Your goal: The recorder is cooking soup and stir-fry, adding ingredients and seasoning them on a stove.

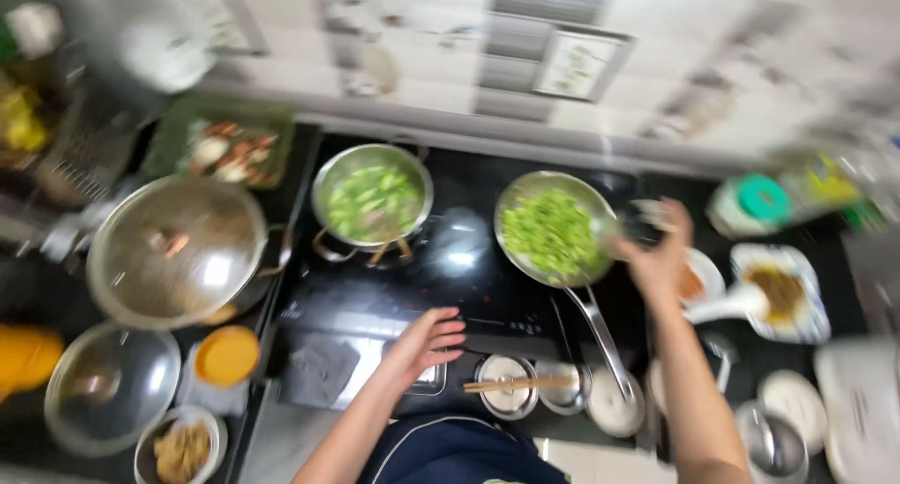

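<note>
The right hand point(661, 254) hovered at the right rim of the pan point(553, 229), fingers curled on something small and blurred; what it was could not be told. The pan, full of chopped greens, sat on the hob point(469, 259), its long handle pointing toward the person. The left hand point(427, 339) was open, fingers spread, over the hob's front edge, near the chopsticks point(516, 384).
</note>
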